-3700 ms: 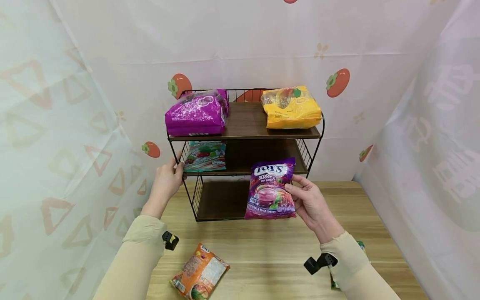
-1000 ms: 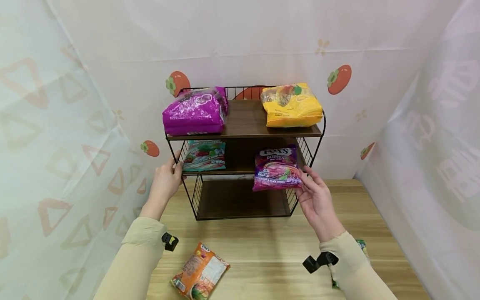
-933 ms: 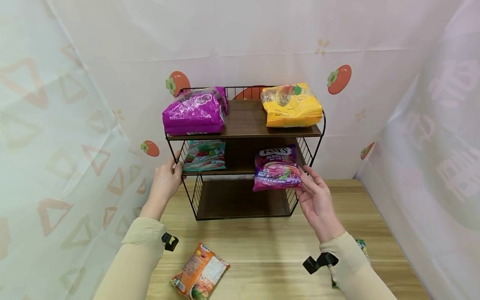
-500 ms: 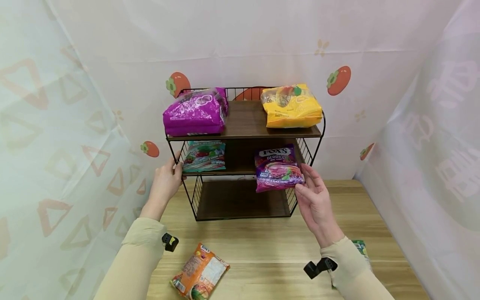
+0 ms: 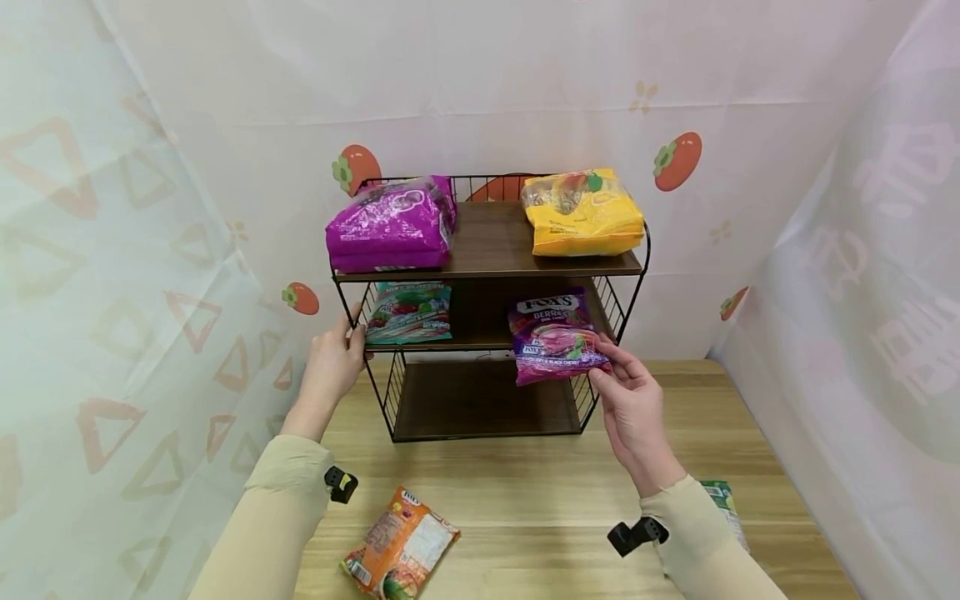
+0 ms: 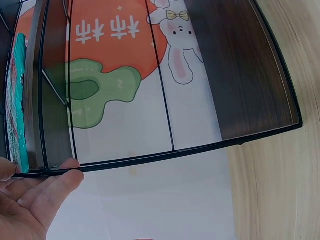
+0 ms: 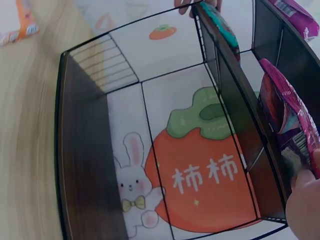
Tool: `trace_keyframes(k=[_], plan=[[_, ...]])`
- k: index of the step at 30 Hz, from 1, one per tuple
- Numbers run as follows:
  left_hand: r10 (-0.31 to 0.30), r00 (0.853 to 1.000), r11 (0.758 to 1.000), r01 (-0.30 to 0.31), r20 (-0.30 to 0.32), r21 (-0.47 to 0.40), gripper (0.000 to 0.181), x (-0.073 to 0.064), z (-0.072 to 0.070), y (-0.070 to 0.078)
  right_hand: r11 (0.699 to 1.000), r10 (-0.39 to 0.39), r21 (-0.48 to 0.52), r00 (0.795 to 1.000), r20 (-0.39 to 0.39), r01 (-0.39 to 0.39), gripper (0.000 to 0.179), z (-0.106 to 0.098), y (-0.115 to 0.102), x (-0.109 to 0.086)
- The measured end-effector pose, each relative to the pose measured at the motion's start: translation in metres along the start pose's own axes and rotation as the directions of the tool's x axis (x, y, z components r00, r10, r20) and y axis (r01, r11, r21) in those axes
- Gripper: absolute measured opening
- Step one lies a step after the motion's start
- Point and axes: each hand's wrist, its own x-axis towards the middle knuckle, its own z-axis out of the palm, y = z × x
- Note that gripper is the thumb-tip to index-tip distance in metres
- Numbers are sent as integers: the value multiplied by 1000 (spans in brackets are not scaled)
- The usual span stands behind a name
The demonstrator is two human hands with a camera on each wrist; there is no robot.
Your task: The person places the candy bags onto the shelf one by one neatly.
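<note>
My left hand (image 5: 335, 357) grips the left side of the black wire rack (image 5: 491, 346) at its middle shelf, thumb in front. In the left wrist view its fingers wrap the black frame beside a teal candy bag (image 6: 18, 105). On the right half of that shelf lies a purple candy bag (image 5: 553, 333) marked Fox's Berries, its near end jutting past the shelf's front edge. My right hand (image 5: 632, 408) pinches the bag's lower right corner between thumb and fingers. The right wrist view shows the purple bag (image 7: 287, 107) edge-on, with part of the hand at the right border.
A magenta bag (image 5: 393, 225) and a yellow bag (image 5: 583, 215) sit on the rack's top shelf. An orange bag (image 5: 401, 546) lies on the wooden table (image 5: 540, 533) in front. A green bag (image 5: 720, 500) is partly hidden by the right forearm.
The purple bag has gone from being held in front of the rack onto the middle shelf. Lately the right hand has shifted its fingers on the bag's corner. The left hand stays put.
</note>
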Motion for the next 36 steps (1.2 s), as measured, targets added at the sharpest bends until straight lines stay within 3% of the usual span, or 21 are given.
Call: trace_keyframes(k=[7, 10, 12, 14, 15, 16, 18, 21, 24, 27, 33, 36], plan=[[-3, 1000, 1000, 3, -1, 8, 47, 0, -1, 0, 977, -27, -210, 999, -32, 19, 40, 3, -2, 2], [-5, 1000, 1000, 5, 0, 10, 47, 1, 0, -1, 929, -64, -366, 998, -12, 55, 38, 4, -2, 1], [-7, 1000, 1000, 7, 1, 10, 47, 1, 0, -1, 874, -120, -471, 992, 26, 118, 37, 3, 0, 0], [-9, 1000, 1000, 9, 3, 12, 47, 1, 0, -1, 794, -208, -566, 974, 90, 222, 36, 1, 3, 0], [-10, 1000, 1000, 10, 4, 13, 47, 1, 0, -1, 739, -257, -611, 957, 132, 283, 36, 0, 4, 0], [-11, 1000, 1000, 11, 4, 17, 47, 1, 0, -1, 675, -308, -651, 934, 179, 347, 37, 0, 6, 0], [-11, 1000, 1000, 11, 5, 15, 47, 1, 0, -1, 519, -401, -719, 874, 274, 463, 40, -2, 9, 1], [-15, 1000, 1000, 15, 6, 10, 47, 0, 0, -1, 297, -478, -764, 782, 400, 573, 45, -5, 13, 3], [-17, 1000, 1000, 17, 5, 2, 46, 0, 0, -1, 128, -495, -773, 715, 493, 621, 50, -5, 14, 6], [-15, 1000, 1000, 15, 1, 8, 46, 1, 0, 0, 27, -472, -768, 686, 554, 640, 53, -4, 14, 8], [-12, 1000, 999, 12, -10, 33, 44, 2, 0, 1, -135, -356, -746, 671, 651, 652, 62, 0, 10, 12], [-10, 1000, 999, 11, -11, 32, 44, 3, 1, 2, -205, -323, -718, 647, 691, 665, 66, 1, 10, 13]])
